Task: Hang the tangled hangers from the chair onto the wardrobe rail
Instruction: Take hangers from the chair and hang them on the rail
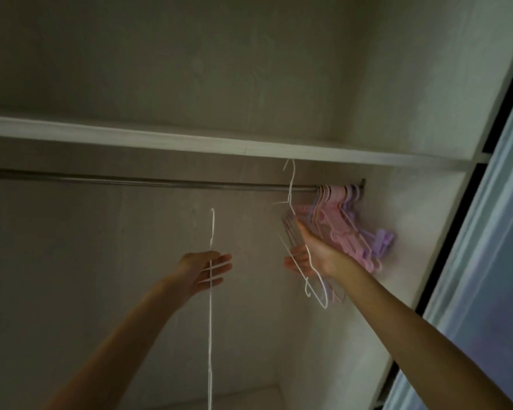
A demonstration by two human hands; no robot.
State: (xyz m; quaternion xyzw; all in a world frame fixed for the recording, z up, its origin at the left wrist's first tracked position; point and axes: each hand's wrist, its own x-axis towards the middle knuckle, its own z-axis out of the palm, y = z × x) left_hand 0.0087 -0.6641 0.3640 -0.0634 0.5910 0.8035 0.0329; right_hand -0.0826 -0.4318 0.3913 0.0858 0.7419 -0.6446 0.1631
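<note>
We look up into a dim wardrobe with pale walls. A white shelf (249, 146) runs across above our hands, and just under it a metal rail (160, 182) spans from the left wall to the right wall. At the far right a pale blue sliding door (486, 247) edges the opening.

On the rail's right end, above and beyond the fingers of our right hand, hangs a bunch of pink and purple hangers (347, 220), packed close together against the right wall.

Our left hand (203, 272) is raised below the rail, palm turned to the right, its fingers (219, 263) straight and slightly spread. A thin white wire hanger (211, 321), seen edge-on, crosses those fingers and runs from its hook above the fingertips down past the wrist to the bottom of the view. We cannot tell whether the thumb pinches it or it only rests against the fingers.

Our right hand (311, 255) is lifted nearer the rail, just left of the coloured bunch. Its fingers curl around the wires of a second clump of white hangers (293, 202). One hook rises well above the fingertips, past the rail and up near the shelf's edge, without resting on the rail. The lower loops dangle below the wrist, tilted and overlapping.
</note>
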